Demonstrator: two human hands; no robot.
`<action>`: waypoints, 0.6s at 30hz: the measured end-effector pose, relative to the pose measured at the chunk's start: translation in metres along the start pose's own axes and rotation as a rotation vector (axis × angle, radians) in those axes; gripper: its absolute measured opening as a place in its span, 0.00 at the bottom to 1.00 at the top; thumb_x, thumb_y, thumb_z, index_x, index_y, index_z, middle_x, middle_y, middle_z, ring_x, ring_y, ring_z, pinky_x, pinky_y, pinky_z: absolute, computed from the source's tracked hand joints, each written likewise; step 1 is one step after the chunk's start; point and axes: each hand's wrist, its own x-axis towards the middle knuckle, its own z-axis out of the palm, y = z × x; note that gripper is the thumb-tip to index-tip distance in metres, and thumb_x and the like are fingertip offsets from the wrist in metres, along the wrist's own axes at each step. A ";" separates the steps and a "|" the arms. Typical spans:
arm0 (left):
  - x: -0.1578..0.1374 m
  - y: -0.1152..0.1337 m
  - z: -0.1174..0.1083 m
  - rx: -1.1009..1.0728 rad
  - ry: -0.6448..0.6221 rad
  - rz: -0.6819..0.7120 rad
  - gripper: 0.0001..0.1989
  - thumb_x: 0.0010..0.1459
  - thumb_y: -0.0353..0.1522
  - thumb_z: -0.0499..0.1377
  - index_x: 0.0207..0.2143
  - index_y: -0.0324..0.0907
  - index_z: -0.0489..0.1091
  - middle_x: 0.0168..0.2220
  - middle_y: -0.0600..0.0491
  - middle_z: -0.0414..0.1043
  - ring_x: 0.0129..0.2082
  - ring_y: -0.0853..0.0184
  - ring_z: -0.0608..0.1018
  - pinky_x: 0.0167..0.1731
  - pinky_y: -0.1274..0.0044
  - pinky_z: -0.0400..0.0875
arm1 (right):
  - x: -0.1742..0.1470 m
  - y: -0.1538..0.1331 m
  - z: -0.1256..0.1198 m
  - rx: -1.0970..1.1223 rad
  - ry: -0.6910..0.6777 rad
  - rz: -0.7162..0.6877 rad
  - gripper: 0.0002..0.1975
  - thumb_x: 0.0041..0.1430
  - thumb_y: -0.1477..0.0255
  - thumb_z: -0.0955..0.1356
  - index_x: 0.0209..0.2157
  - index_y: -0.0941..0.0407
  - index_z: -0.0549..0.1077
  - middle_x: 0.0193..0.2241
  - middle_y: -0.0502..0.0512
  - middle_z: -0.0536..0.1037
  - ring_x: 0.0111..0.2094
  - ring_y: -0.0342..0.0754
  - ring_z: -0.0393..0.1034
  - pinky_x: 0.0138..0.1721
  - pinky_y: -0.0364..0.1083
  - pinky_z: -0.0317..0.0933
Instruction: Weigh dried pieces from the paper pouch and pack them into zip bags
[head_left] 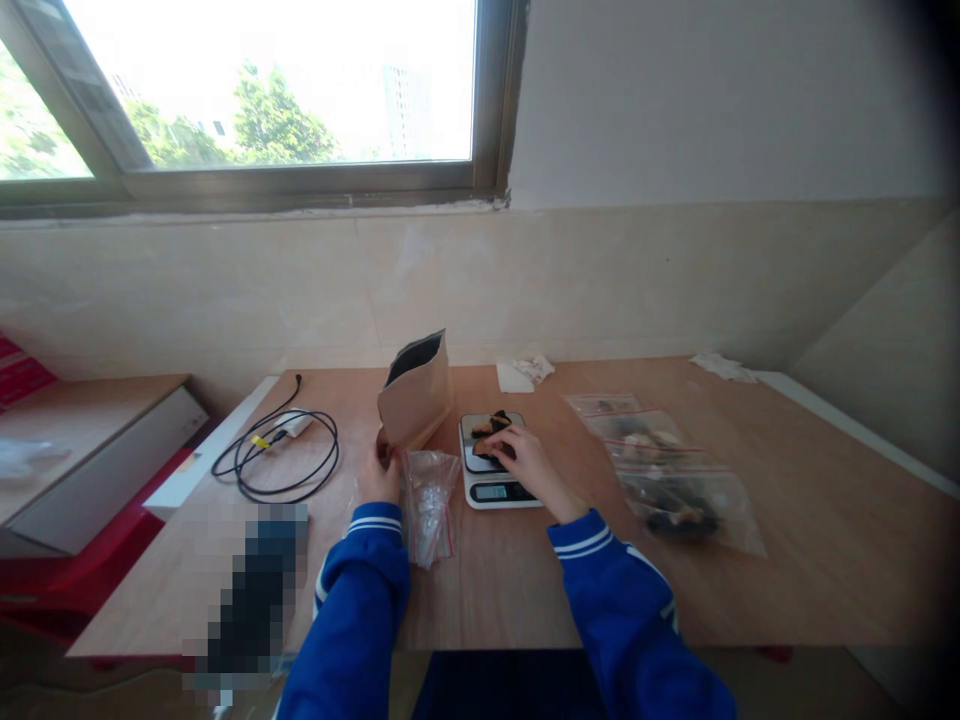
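A white kitchen scale (491, 492) with a small display stands mid-table, and several dark and brown dried slices (491, 424) lie on its plate. My right hand (525, 462) reaches over the plate, its fingertips closed on a brown dried slice (486, 446). Left of the scale, a brown kraft paper bag (420, 400) stands tilted with its mouth open and a dark lining showing. My left hand (381, 472) has its fingers curled at the bag's lower left corner, partly hidden. Between my wrists lies a clear zip bag (431, 505) with a red strip and clear contents.
On the right lie clear zip bags (690, 500) holding pale and dark dried pieces. A coiled black cable (336, 450) and white adapter (298, 424) are at the left, above a blurred-out dark object (259, 590). Paper scraps (525, 374) lie by the wall.
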 end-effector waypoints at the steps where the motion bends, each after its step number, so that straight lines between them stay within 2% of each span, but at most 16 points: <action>1: 0.000 0.000 0.000 -0.006 0.000 0.004 0.25 0.53 0.34 0.59 0.54 0.42 0.65 0.44 0.45 0.76 0.44 0.56 0.77 0.45 0.65 0.71 | 0.001 -0.001 0.001 0.006 0.010 -0.004 0.08 0.55 0.80 0.66 0.33 0.55 0.77 0.35 0.55 0.76 0.39 0.49 0.71 0.43 0.48 0.64; 6: -0.002 0.003 -0.001 0.015 -0.011 0.009 0.24 0.54 0.34 0.58 0.54 0.41 0.65 0.45 0.44 0.75 0.45 0.55 0.77 0.45 0.64 0.71 | 0.010 -0.006 0.006 -0.003 -0.006 -0.029 0.09 0.56 0.80 0.65 0.33 0.54 0.76 0.36 0.55 0.76 0.41 0.50 0.70 0.43 0.49 0.64; 10: -0.003 0.005 -0.002 0.029 -0.003 0.020 0.23 0.54 0.33 0.57 0.53 0.40 0.66 0.45 0.44 0.75 0.45 0.55 0.77 0.46 0.64 0.71 | 0.011 -0.008 0.010 -0.020 -0.028 -0.061 0.11 0.59 0.79 0.63 0.38 0.55 0.75 0.38 0.56 0.77 0.43 0.51 0.69 0.46 0.50 0.62; 14: -0.004 0.006 -0.002 0.038 0.001 0.015 0.21 0.54 0.33 0.57 0.51 0.38 0.68 0.44 0.43 0.75 0.45 0.55 0.77 0.45 0.65 0.71 | -0.001 -0.009 0.009 -0.087 0.040 -0.046 0.13 0.60 0.78 0.62 0.43 0.55 0.73 0.41 0.58 0.76 0.45 0.52 0.67 0.46 0.52 0.60; 18: -0.003 0.005 -0.001 0.030 0.023 0.009 0.21 0.53 0.33 0.58 0.50 0.41 0.68 0.43 0.46 0.76 0.44 0.56 0.77 0.45 0.65 0.71 | -0.018 -0.017 0.004 -0.201 0.056 0.030 0.12 0.60 0.76 0.62 0.41 0.55 0.74 0.37 0.57 0.78 0.42 0.54 0.67 0.44 0.53 0.57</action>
